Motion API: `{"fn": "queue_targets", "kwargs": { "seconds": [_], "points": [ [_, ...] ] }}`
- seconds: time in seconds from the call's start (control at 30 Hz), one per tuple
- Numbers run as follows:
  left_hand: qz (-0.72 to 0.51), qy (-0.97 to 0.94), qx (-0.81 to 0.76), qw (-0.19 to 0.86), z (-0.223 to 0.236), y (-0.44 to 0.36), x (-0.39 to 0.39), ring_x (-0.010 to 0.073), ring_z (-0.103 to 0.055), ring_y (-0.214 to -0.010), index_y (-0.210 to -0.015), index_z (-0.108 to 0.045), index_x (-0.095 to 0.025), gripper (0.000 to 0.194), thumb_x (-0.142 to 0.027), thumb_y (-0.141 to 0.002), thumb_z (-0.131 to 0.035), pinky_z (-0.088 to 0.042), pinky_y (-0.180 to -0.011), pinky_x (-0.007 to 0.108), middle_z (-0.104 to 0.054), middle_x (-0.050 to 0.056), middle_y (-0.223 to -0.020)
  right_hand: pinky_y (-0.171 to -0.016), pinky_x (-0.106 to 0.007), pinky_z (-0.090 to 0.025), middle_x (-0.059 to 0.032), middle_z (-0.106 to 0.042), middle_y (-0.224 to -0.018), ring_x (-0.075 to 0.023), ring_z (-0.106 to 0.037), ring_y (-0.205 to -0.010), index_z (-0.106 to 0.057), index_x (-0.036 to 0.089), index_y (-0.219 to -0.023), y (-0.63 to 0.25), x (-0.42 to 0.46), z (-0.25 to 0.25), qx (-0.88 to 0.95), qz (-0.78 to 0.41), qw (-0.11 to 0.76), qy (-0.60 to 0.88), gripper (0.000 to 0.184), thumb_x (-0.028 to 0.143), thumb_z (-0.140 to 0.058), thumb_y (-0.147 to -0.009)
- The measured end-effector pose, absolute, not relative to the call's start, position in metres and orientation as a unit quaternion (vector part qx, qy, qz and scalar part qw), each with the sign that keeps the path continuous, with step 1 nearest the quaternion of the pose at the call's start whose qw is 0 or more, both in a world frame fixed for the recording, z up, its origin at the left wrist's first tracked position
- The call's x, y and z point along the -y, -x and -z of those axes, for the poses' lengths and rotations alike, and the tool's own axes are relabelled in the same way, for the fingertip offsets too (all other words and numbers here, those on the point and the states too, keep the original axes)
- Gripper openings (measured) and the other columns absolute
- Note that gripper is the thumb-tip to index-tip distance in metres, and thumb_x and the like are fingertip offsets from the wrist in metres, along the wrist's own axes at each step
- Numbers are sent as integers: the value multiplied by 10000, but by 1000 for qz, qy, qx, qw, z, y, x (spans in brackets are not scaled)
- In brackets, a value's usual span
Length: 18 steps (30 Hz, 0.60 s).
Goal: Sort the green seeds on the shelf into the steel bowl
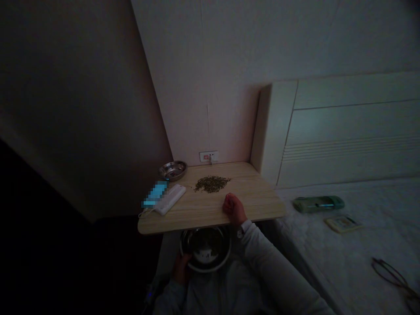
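Below the table's front edge, my left hand [181, 267] grips the rim of a shiny metal bowl [205, 266], which rests about my lap. Dark bits show inside the bowl, too dim to name. My right hand [233, 209] is over the front of the wooden table [252, 197], its fingers curled closed. What it holds, if anything, is hidden. Just beyond that hand lies a loose pile of small greenish-brown seeds or grains [212, 184], spread on the tabletop.
A smaller metal bowl [173, 170] stands at the table's back left. Near it are a blurred phone [155, 193] and a white power strip [170, 199]. A wall socket [208, 156] holds a plug. On the bed at right lie a green pack [318, 204], a booklet [343, 223] and a cord [390, 271].
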<state>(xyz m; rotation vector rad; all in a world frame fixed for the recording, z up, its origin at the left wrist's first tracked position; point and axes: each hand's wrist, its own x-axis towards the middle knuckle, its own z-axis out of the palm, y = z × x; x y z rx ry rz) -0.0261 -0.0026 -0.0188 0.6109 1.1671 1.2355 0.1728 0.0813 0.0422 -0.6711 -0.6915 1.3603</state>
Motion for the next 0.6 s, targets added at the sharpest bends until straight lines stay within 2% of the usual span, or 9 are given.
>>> {"fn": "queue_targets", "kwargs": {
  "seconds": [0.13, 0.33, 0.47, 0.6],
  "points": [
    [-543, -271, -505, 614, 26, 27, 2, 270, -525, -873, -598, -615, -160, 187, -180, -414, -588, -376, -756, 338, -638, 59, -667, -362, -187, -141, 74, -217, -424, -51, -181, -366, -312, 187, -545, -171, -81, -42, 387, -564, 645, 340, 178, 319, -358, -656],
    [-544, -267, -485, 631, 22, 20, 7, 250, -541, -848, -550, -589, -188, 79, -200, -494, -536, -381, -750, 361, -625, 34, -606, -507, -216, -278, 36, -372, -526, -84, -345, -522, -383, 175, -590, -161, -80, -41, 628, -354, 500, 480, 126, 239, -342, -691],
    [-540, -280, -509, 609, 17, 23, 8, 265, -530, -866, -481, -570, -198, 36, -170, -467, -551, -377, -763, 359, -619, 43, -586, -550, -239, -302, 16, -414, -582, -106, -382, -562, -358, 186, -645, -157, -85, -41, 651, -255, 471, 537, 182, 280, -255, -762],
    [-528, -288, -545, 584, 19, 30, 6, 283, -513, -894, -439, -546, -206, 77, -137, -416, -571, -378, -767, 361, -605, 48, -554, -534, -245, -309, 3, -439, -586, -120, -410, -551, -352, 191, -675, -166, -94, -42, 643, -213, 466, 569, 189, 301, -237, -778]
  ]
}}
